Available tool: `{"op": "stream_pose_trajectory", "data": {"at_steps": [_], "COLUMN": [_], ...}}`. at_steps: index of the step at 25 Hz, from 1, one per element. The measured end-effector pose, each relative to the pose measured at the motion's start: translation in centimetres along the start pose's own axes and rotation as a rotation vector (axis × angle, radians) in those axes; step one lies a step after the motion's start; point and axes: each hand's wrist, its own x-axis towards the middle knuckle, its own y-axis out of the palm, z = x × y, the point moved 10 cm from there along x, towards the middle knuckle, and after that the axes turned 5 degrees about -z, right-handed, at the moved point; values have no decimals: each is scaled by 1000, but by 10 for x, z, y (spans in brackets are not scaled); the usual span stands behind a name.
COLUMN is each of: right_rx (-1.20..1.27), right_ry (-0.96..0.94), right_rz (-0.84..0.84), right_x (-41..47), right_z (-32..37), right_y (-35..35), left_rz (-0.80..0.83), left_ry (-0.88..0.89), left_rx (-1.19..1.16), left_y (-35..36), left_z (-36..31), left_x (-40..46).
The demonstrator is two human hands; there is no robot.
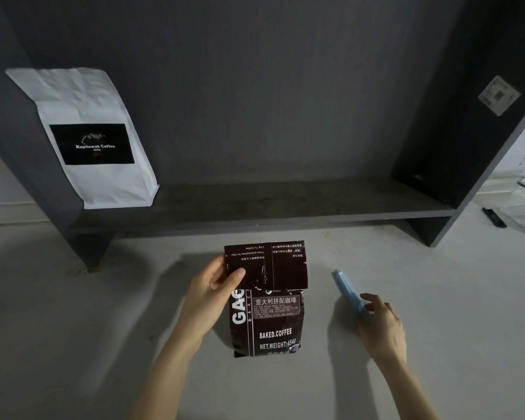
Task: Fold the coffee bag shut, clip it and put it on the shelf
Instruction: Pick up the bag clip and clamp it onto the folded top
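A dark brown coffee bag lies flat on the pale table, its top flap folded down over the front. My left hand pinches the flap's left edge, thumb on top. A light blue clip lies on the table to the right of the bag. My right hand rests over the clip's near end with fingertips touching it; whether it grips the clip cannot be told. The dark grey shelf stands behind the bag.
A white coffee bag with a black label leans in the shelf's left corner. The shelf's side panel rises at the right, with a sticker on it. A small black object lies beyond it at the far right.
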Motion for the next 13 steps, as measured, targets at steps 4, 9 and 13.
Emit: {"op": "stream_pose_trajectory", "data": {"at_steps": [4, 9, 13], "right_rx": [204, 397, 499], "right_ry": [-87, -211, -361], "right_rz": [-18, -77, -52], "right_x": [1, 3, -7], "right_z": [25, 77, 121], "right_y": [-11, -47, -68], "left_rz": [7, -39, -32], "left_ry": [15, 56, 124], "left_rx": [12, 21, 150], "left_y": [2, -5, -6], "left_z": [0, -6, -16], "left_x": [1, 9, 12]}}
